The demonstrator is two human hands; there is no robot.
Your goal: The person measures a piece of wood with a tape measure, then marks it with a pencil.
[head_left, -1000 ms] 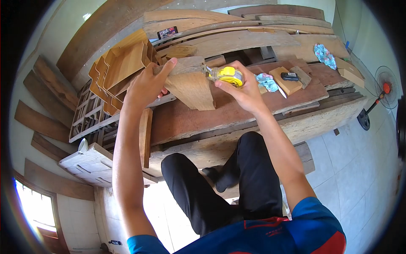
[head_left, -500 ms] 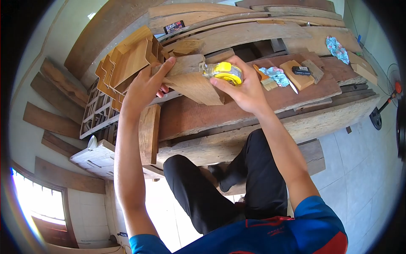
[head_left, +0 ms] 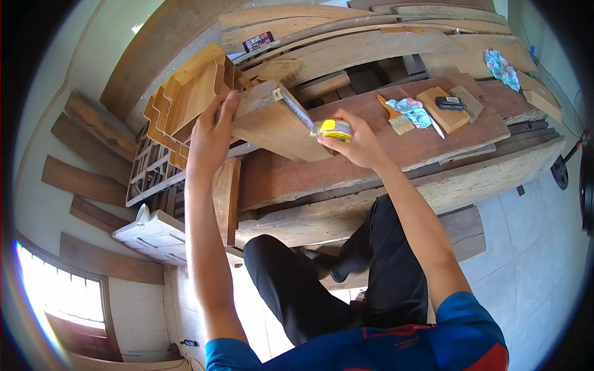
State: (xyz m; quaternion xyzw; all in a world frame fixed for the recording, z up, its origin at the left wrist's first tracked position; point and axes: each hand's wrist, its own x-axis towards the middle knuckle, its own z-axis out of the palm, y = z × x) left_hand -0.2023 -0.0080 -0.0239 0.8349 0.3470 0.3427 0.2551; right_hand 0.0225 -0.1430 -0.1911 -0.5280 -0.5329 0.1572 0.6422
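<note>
Wood block lifted clear of the surface and tipped toward the eyes, probably for a readable top face. Left hand clamped on the block's left end, fingers curled over the upper edge, thumb out of sight beneath; a steadying grip against the pull of the tape. Right hand closed on a yellow tape measure, case pinched between thumb and fingers just off the block's near right corner. Blade drawn taut along the right edge up to the far corner, likely hooked there, though too small to confirm. Markings on the blade unreadable. Underside of the block hidden, likewise the right palm behind the case. Farther right on the surface, well apart from both hands: paintbrush, crumpled blue cloth, small dark object on a wood offcut, impossible to identify.
</note>
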